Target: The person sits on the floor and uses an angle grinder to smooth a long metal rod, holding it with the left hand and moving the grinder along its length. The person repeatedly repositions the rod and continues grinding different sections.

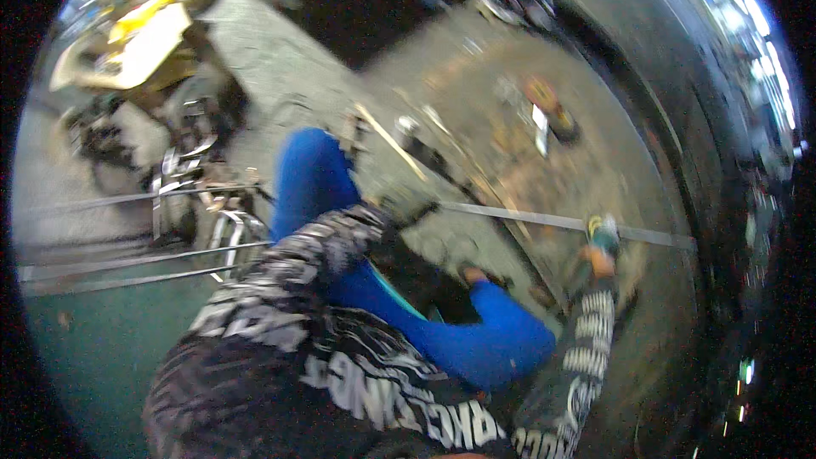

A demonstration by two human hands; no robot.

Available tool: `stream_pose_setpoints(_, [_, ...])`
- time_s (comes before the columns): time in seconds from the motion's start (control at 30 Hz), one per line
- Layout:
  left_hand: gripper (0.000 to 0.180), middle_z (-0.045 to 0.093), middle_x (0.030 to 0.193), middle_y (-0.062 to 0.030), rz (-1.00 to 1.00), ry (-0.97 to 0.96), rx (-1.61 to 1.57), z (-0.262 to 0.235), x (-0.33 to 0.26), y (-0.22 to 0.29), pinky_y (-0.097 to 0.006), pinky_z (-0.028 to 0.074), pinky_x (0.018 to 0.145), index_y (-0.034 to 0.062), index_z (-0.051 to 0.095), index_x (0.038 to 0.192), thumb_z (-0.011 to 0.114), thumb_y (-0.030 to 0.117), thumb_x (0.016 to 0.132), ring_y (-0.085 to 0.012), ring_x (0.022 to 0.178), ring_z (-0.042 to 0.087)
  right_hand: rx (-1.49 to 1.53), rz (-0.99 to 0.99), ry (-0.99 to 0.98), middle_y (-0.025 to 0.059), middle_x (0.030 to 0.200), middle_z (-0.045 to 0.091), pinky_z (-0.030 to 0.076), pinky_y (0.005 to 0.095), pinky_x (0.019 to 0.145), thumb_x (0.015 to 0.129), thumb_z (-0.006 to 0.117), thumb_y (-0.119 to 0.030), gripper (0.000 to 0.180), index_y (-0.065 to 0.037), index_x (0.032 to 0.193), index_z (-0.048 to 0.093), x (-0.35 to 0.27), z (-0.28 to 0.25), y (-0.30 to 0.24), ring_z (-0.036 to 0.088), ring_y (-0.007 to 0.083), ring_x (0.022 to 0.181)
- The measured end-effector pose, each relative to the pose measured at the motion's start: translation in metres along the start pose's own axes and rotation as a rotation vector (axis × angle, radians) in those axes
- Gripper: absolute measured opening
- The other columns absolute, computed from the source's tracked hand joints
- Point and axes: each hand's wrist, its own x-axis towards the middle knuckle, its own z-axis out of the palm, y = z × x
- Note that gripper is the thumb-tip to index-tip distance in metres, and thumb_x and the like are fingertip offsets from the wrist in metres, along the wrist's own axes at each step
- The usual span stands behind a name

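A long, flat metal bar (527,217) runs across in front of me, slanting slightly down to the right. My left hand (410,204), in a dark greyish glove, is closed at the bar's left end; motion blur hides its separate fingers. Farther right, my right hand (602,236), in a green and yellowish glove, is wrapped round the bar, whose tip sticks out beyond it. Both my arms wear dark sleeves with pale lettering. My blue-trousered knees (314,174) are bent, the left one beside my left forearm.
Metal bars (144,268) and frame pieces (229,234) lie at my left. A thin pale rod (393,143) rests on the floor ahead, near an orange-and-dark tool (546,100). An open carton (127,55) with yellow material stands far left. A dark ledge (654,127) curves along the right.
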Motion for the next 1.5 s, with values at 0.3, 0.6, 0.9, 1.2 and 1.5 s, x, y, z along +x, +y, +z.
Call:
stream_pose_setpoints(0.3, [0.020, 0.066, 0.082, -0.0137, 0.180, 0.149, 0.031, -0.063, -0.061, 0.000, -0.046, 0.051, 0.064, 0.0135, 0.065, 0.097, 0.052, 0.026, 0.087, -0.0335, 0.076, 0.065, 0.030, -0.242, 0.090, 0.0140, 0.085, 0.069, 0.053, 0.0395, 0.068, 0.075, 0.062, -0.041, 0.025, -0.022, 0.088, 0.073, -0.090, -0.010, -0.164, 0.066, 0.0309, 0.073])
stream_pose_setpoints(0.6, [0.028, 0.067, 0.088, -0.0131, 0.051, -0.066, -0.068, -0.045, -0.049, -0.011, -0.048, 0.050, 0.073, 0.0134, 0.068, 0.095, 0.049, 0.031, 0.086, -0.0349, 0.082, 0.064, 0.760, 0.178, 0.090, 0.0206, 0.084, 0.067, 0.051, 0.0364, 0.069, 0.050, 0.080, -0.026, 0.053, 0.014, 0.081, 0.064, -0.195, -0.062, -0.316, 0.063, 0.0326, 0.076])
stream_pose_setpoints(0.9, [0.024, 0.067, 0.087, -0.0179, 0.255, -0.209, 0.169, -0.032, -0.001, -0.031, -0.045, 0.050, 0.072, 0.0044, 0.070, 0.087, 0.053, 0.021, 0.081, -0.0351, 0.083, 0.064, 0.804, 0.104, 0.016, 0.0191, 0.085, 0.068, 0.052, 0.0404, 0.069, 0.046, 0.082, -0.022, 0.056, 0.010, 0.089, 0.063, -0.183, -0.054, -0.323, 0.066, 0.0334, 0.079])
stream_pose_setpoints(1.2, [0.022, 0.062, 0.067, -0.0134, 0.292, -0.268, -0.049, -0.059, 0.005, -0.030, -0.043, 0.044, 0.048, 0.0033, 0.063, 0.078, 0.051, 0.021, 0.085, -0.0274, 0.055, 0.060, 0.616, 0.206, 0.057, 0.0238, 0.100, 0.066, 0.052, 0.0407, 0.081, 0.045, 0.084, -0.023, 0.059, 0.008, 0.092, 0.065, -0.168, -0.087, -0.337, 0.066, 0.0345, 0.092])
stream_pose_setpoints(1.5, [0.029, 0.065, 0.087, -0.0222, 0.236, -0.305, 0.045, -0.054, 0.034, -0.029, -0.049, 0.048, 0.071, 0.0009, 0.062, 0.089, 0.046, 0.025, 0.089, -0.0395, 0.082, 0.063, 0.607, 0.170, -0.032, 0.0201, 0.090, 0.067, 0.052, 0.0391, 0.077, 0.052, 0.080, -0.032, 0.049, 0.001, 0.086, 0.068, -0.092, -0.084, -0.200, 0.066, 0.0315, 0.086])
